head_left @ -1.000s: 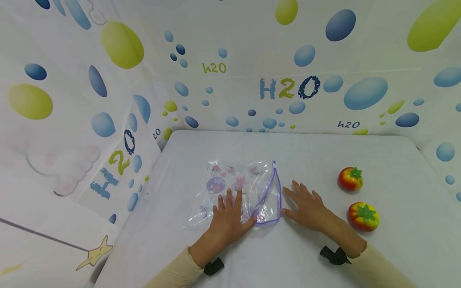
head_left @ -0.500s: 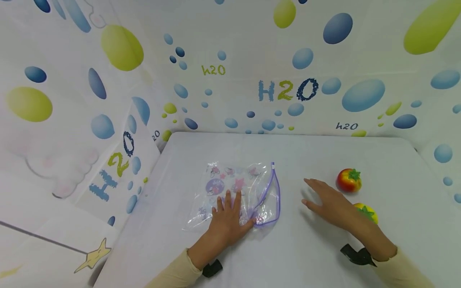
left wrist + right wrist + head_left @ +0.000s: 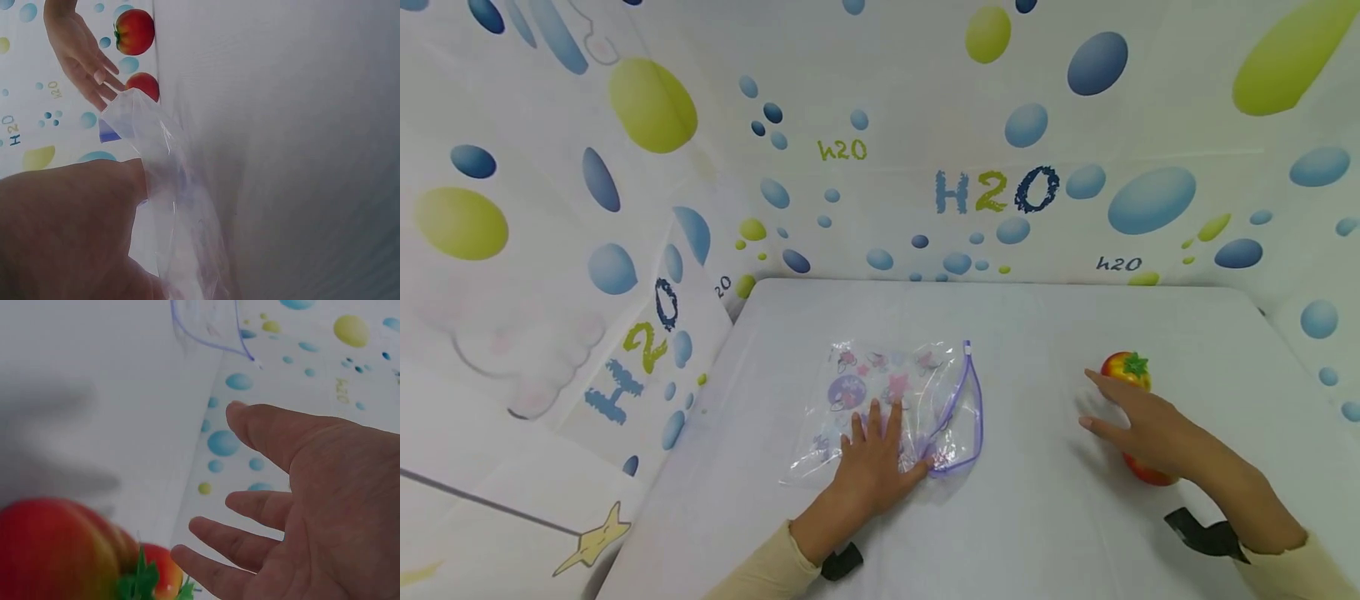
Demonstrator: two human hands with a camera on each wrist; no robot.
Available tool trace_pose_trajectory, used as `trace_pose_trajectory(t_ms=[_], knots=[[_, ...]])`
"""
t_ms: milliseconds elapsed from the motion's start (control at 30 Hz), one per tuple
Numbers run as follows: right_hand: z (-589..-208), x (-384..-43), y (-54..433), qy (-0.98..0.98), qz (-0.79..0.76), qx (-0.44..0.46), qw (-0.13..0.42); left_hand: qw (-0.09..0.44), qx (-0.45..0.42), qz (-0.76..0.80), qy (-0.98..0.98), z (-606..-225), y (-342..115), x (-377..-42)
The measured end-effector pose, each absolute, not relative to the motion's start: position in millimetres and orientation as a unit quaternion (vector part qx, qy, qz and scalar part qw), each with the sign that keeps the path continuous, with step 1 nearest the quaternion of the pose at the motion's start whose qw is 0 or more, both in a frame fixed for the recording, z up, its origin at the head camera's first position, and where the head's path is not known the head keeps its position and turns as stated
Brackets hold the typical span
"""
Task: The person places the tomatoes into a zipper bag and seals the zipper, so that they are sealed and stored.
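Observation:
My left hand [image 3: 874, 467] lies spread on a clear plastic zip bag [image 3: 850, 390] printed with pink and purple pictures, its thumb beside the purple zip edge. The bag's mouth, edged in purple, gapes toward the right. Over the right part of the table my right hand [image 3: 1150, 425] hovers with fingers extended and holds nothing. Beneath it sits a red-yellow toy tomato [image 3: 1150, 473] with green leaves, mostly hidden by the hand. Just behind is a second toy tomato [image 3: 1126, 367], partly covered by the fingers. Both tomatoes [image 3: 56, 550] show below the right hand in the right wrist view.
A white cloth covers the table [image 3: 1015, 517]. Behind it and at the left hang white curtains [image 3: 895, 50] with blue and green dots and H2O lettering. A black strap piece [image 3: 1206, 533] hangs at the right wrist, another [image 3: 842, 562] at the left.
My right hand has moved right, from beside the bag's mouth to over the tomatoes. The left hand has stayed on the bag. The head view has tilted slightly.

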State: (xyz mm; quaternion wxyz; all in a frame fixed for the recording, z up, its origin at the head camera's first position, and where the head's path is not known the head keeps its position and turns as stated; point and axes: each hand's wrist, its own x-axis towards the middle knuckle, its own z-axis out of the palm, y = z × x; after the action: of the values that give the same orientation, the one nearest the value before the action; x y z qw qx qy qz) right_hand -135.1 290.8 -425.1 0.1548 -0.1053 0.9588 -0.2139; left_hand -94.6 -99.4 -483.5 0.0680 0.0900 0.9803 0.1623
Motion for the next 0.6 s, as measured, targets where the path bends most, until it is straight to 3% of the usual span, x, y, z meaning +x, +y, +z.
trace_pose_trajectory(t_ms=[167, 600], knots=[[-425.8, -131.0, 309.5, 0.954, -0.224, -0.071, 0.188, 0.064, 0.092, 0.158, 0.981, -483.9, -98.5, -94.3], [-426.8, -112.5, 340.0, 0.963, -0.213, -0.066, 0.152, 0.062, 0.093, 0.165, 0.980, -485.6, -99.0, -94.5]])
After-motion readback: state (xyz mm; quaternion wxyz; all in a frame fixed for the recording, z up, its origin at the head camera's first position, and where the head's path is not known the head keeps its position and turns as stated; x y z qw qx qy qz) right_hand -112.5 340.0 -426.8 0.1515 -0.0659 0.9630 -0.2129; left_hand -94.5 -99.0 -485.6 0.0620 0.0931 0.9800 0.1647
